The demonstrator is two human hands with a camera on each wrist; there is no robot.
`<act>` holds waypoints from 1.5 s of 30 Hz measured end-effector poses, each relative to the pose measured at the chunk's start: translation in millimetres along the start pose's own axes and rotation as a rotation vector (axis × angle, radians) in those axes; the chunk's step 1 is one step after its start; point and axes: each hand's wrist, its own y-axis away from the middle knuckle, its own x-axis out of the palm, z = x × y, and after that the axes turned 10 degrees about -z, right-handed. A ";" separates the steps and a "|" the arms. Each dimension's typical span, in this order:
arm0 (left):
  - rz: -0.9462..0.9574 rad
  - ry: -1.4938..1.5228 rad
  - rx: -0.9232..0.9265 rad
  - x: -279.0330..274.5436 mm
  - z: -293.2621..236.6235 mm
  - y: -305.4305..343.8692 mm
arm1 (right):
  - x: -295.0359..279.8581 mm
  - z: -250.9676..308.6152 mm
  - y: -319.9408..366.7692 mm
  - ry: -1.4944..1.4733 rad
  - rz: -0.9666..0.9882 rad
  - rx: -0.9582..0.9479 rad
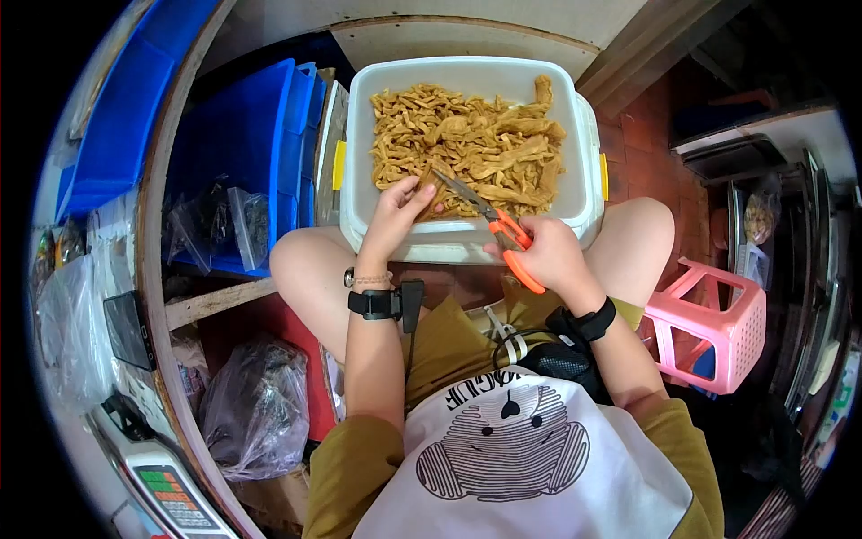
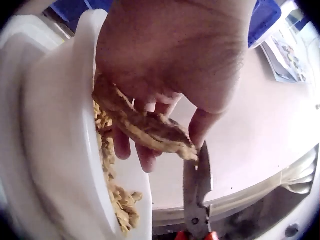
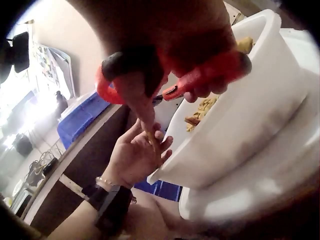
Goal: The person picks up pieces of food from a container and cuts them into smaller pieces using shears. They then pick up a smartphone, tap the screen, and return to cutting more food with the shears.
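Strip [image 2: 155, 132] of wrinkled brown food above the near part of a white tub [image 1: 361, 117], pinched between thumb and bent fingers of the left hand [image 1: 396, 210]; at its tip, blades of orange-handled scissors [image 1: 491, 214], hard to tell whether touching; handles wrapped by the curled right hand [image 1: 549, 254]; below, heaped brown pieces [image 1: 409, 117]; outward, blue crates [image 1: 238, 135] leftward, pink stool [image 1: 741, 337] rightward
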 end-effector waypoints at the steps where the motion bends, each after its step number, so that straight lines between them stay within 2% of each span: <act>1: 0.014 -0.039 -0.025 1.8 -5.7 3.1 | 0.0 -0.1 -0.4 0.021 -0.014 0.005; 5: -0.027 0.063 0.034 3.6 4.3 1.2 | -2.1 0.0 -1.2 0.074 -0.016 0.015; 9: 0.060 0.039 0.016 6.8 -9.1 7.7 | -5.3 0.7 1.6 0.003 0.029 0.014; 11: 0.094 0.024 -0.008 9.0 -9.0 7.9 | -5.0 -0.3 2.6 -0.006 0.117 0.021; 14: 0.147 0.036 0.076 12.0 -1.9 6.1 | -0.9 -2.3 4.5 -0.062 0.152 -0.007; 17: 0.152 -0.028 0.081 11.2 -0.5 6.1 | -9.4 8.2 3.0 -0.006 0.256 0.018; 21: 0.150 -0.105 0.088 12.7 -9.7 9.9 | -3.8 3.7 3.6 -0.028 0.285 0.028; 27: 0.113 -0.200 0.143 10.6 -14.6 13.2 | 6.0 -8.1 -0.2 -0.069 0.298 -0.037; 32: 0.057 -0.259 0.142 13.6 -18.0 18.4 | 10.8 -16.6 -1.3 -0.244 0.344 0.029; 33: 0.009 -0.295 0.198 16.3 -21.1 21.2 | 13.2 -19.4 -1.0 -0.237 0.352 0.029; 35: -0.042 -0.323 0.252 17.6 -21.5 23.1 | 18.3 -26.2 -0.4 -0.495 0.285 -0.009; 37: -0.146 -0.379 0.389 18.3 -19.3 22.4 | 15.5 -27.1 -2.2 -0.521 0.272 -0.058; 38: -0.151 -0.368 0.389 17.6 -20.2 21.8 | 13.4 -27.7 -3.6 -0.556 0.252 -0.109; 39: -0.102 -0.202 0.390 15.0 -22.0 22.3 | 13.2 -29.8 -2.7 -0.543 0.257 -0.110; 40: -0.053 -0.036 0.393 12.3 -24.7 22.8 | 13.7 -33.0 -0.5 -0.693 0.302 -0.038; 41: -0.024 -0.019 0.395 9.4 -28.5 24.4 | 12.9 -34.6 0.9 -0.842 0.345 0.034; 45: 0.011 0.179 0.317 14.0 -48.8 37.7 | 0.9 -13.2 4.7 -0.898 0.327 0.000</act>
